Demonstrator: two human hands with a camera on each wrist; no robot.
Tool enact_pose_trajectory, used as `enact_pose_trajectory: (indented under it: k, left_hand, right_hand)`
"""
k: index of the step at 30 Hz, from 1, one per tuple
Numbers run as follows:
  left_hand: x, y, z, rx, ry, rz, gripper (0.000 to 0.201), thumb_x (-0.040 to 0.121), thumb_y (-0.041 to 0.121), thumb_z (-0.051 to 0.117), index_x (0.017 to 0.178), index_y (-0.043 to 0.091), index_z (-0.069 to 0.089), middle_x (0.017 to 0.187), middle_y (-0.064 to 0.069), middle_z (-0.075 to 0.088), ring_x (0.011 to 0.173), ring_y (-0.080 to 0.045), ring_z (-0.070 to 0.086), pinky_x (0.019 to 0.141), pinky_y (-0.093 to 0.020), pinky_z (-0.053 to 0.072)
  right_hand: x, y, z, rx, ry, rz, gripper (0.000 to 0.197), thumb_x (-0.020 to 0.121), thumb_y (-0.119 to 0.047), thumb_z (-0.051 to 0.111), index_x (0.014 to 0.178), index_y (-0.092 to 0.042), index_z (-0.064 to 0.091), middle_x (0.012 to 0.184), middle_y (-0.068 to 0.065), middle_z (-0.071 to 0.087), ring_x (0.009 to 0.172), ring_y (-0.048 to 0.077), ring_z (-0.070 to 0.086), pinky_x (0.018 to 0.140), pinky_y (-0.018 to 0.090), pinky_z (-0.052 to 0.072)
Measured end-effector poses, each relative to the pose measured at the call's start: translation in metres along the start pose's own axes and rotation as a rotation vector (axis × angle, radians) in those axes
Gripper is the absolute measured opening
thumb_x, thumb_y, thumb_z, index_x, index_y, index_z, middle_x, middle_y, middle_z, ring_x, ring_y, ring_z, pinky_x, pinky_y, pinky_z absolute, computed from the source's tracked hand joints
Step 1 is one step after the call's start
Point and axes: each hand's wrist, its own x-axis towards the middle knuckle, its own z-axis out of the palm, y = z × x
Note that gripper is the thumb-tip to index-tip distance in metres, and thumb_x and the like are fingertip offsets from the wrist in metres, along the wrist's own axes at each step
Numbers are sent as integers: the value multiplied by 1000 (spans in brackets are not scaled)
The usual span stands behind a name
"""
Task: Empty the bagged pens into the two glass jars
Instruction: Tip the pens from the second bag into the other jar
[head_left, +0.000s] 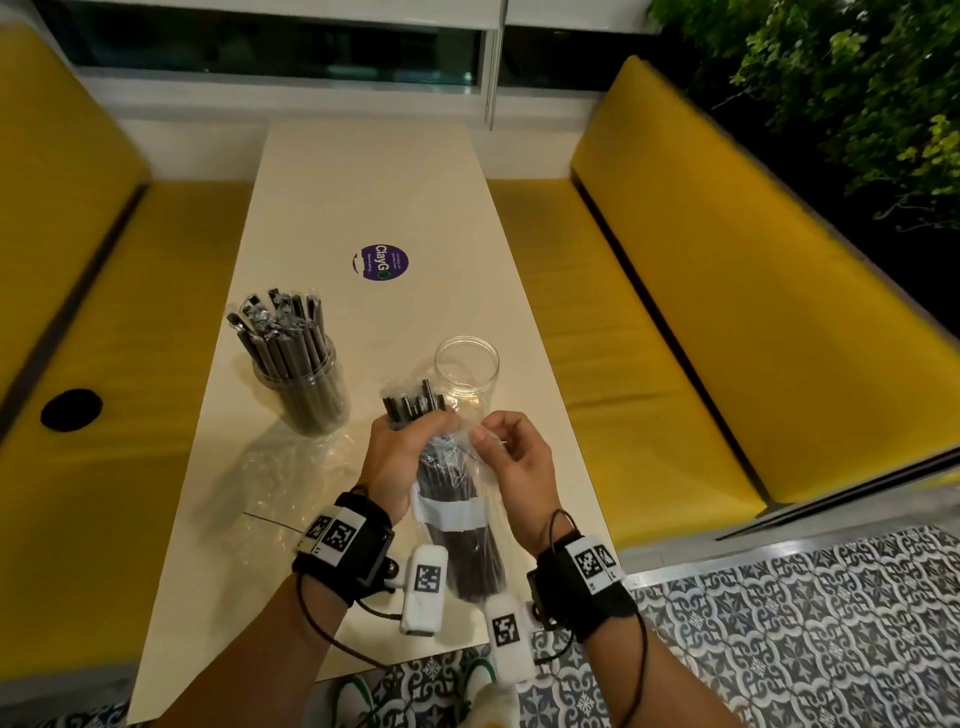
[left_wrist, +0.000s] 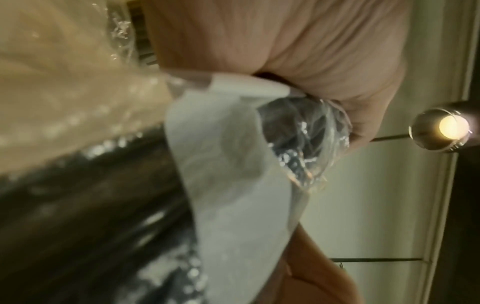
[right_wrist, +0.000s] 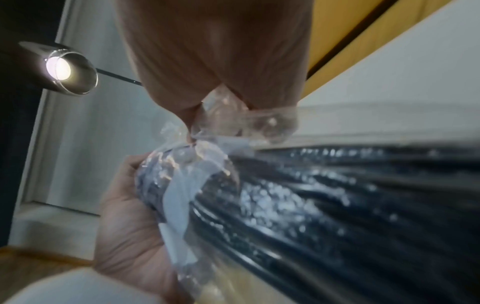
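Observation:
A clear plastic bag (head_left: 457, 519) with a white label band holds a bundle of black pens (head_left: 470, 561), their far ends (head_left: 413, 405) poking out above my left hand (head_left: 410, 441). That hand grips the bundle near its top. My right hand (head_left: 498, 441) pinches the bag's loose plastic just beside it. The right wrist view shows the pinched plastic (right_wrist: 207, 121) and the bag (right_wrist: 298, 201); the left wrist view shows the label (left_wrist: 233, 164). An empty glass jar (head_left: 466, 374) stands right behind the hands. A second jar (head_left: 306, 387), further left, is packed with dark pens.
An empty crumpled clear bag (head_left: 291, 483) lies on the cream table (head_left: 374, 192) left of my left hand. A purple round sticker (head_left: 383, 262) sits mid-table. Yellow benches (head_left: 701, 312) flank both sides; patterned floor tiles lie below the near edge.

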Motion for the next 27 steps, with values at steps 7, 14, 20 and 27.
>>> enact_pose_trajectory:
  k: [7,14,20,27]
  left_hand:
    - [4,-3,6,70,105,-53,28,82,21,84,95,-2,74,77,-16,75,67,-30,72,70,-38,57]
    - [-7,-1,7,7,-324,-95,49,88,16,82,126,-11,67,111,-22,75,103,-29,74,95,-40,60]
    - [-14,-8,8,11,-152,-9,37,95,23,77,123,-1,73,114,-18,79,116,-35,72,116,-53,49]
    - [-24,13,-3,-61,-323,-72,40,102,28,61,135,6,67,132,-11,76,124,-23,70,105,-31,55]
  right_hand:
    - [-11,0,7,-330,291,-211,23,83,-27,87,82,-19,65,69,-7,56,61,3,46,60,15,42]
    - [-16,1,2,-323,174,-7,18,105,-21,56,106,-17,74,99,-2,76,91,9,69,79,23,52]
    - [-30,-11,14,-363,-39,-38,43,109,-53,35,119,-27,68,117,-8,66,107,5,64,88,18,48]
    - [-23,-3,19,-226,127,-92,22,110,-36,45,129,-36,57,105,-1,75,96,17,72,88,36,59]
